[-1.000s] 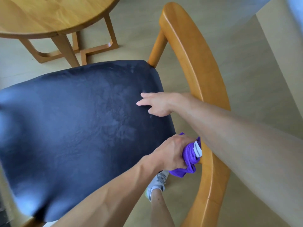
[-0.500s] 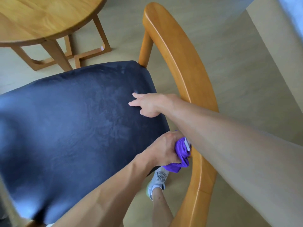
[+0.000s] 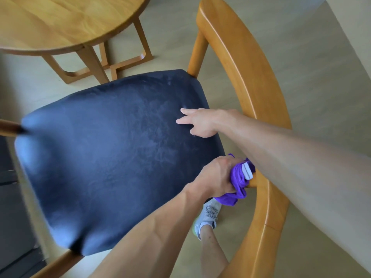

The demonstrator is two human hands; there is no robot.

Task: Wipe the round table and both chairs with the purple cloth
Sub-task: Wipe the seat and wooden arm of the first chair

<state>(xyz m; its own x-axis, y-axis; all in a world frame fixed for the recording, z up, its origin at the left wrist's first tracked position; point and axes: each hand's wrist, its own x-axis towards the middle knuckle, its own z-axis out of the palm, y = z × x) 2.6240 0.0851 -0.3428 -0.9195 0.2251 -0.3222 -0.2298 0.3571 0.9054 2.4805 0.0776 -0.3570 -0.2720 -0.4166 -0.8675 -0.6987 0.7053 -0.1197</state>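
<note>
While your left hand [image 3: 215,176] has the purple cloth [image 3: 239,182] bunched in curled fingers and pressed against a wooden strut just behind the seat, you look to be partway through one chair [image 3: 247,63] — working its frame rather than the cushion. The dark seat [image 3: 112,157] shows faint smeary streaks near its back edge, which may be wipe marks, though you can't be sure of that from here. Your right hand [image 3: 200,122] holds nothing: its fingers are extended and rest loosely on the seat, apparently steadying you. The curved backrest rail and the front legs probably still need attention. The round table [image 3: 66,23] stands just beyond the chair — whether it has been wiped cannot be told — and the second chair isn't in view, so judge it still to do.
</note>
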